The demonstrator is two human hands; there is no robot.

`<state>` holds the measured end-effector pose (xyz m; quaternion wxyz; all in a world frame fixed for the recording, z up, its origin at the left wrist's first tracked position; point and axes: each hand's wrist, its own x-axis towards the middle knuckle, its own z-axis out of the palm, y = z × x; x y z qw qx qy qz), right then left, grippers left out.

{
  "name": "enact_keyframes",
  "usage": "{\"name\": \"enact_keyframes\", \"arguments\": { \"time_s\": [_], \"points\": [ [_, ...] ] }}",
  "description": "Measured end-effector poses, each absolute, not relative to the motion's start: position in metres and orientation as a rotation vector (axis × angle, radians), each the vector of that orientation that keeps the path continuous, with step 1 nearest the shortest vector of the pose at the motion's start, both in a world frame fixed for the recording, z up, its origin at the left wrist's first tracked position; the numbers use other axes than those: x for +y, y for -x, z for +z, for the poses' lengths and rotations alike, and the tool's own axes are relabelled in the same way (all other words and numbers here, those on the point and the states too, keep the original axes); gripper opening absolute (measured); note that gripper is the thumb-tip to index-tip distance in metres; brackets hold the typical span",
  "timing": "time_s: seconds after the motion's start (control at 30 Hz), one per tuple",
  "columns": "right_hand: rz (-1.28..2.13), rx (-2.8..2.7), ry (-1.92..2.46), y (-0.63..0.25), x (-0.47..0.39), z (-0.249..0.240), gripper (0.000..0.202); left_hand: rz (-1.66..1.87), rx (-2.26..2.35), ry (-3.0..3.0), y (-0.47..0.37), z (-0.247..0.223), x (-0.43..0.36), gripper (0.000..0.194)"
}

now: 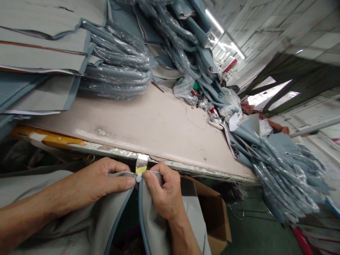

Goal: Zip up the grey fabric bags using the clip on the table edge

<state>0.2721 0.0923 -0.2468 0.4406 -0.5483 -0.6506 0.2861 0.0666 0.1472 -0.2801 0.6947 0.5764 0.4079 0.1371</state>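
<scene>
Head view: blue-edged grey fabric (91, 223)

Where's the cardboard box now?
Head view, lower right of centre: the cardboard box is below the table, right of the right hand, partly behind grey cloth.

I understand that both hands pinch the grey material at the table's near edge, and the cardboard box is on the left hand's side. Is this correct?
Only the side is wrong: in the head view, the cardboard box is on the side of the right hand, not the left hand. Both hands pinch the grey material at the near edge of the table.
</scene>
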Motion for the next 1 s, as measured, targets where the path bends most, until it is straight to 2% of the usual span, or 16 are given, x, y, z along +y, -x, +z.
{"name": "enact_keyframes", "arguments": {
  "time_s": [0.4, 0.6, 1.0],
  "points": [
    [0.613, -1.59, 1.381, -0.2675, 0.0971, -0.2503, 0.026, 0.4, 0.933, -1.292, -0.0723, -0.2779, 0.1474, 0.059],
    [0.605, -1.59, 1.368, -0.2671, 0.0955, -0.25, 0.025, 0.332, 0.882, -1.259, -0.0684, -0.2774, 0.1457, 0.062],
    [0.719, -1.633, 1.373, -0.2735, 0.0934, -0.249, 0.024, 0.315, 0.882, -1.188, -0.0674, -0.2756, 0.1445, 0.052]
  ]
}}
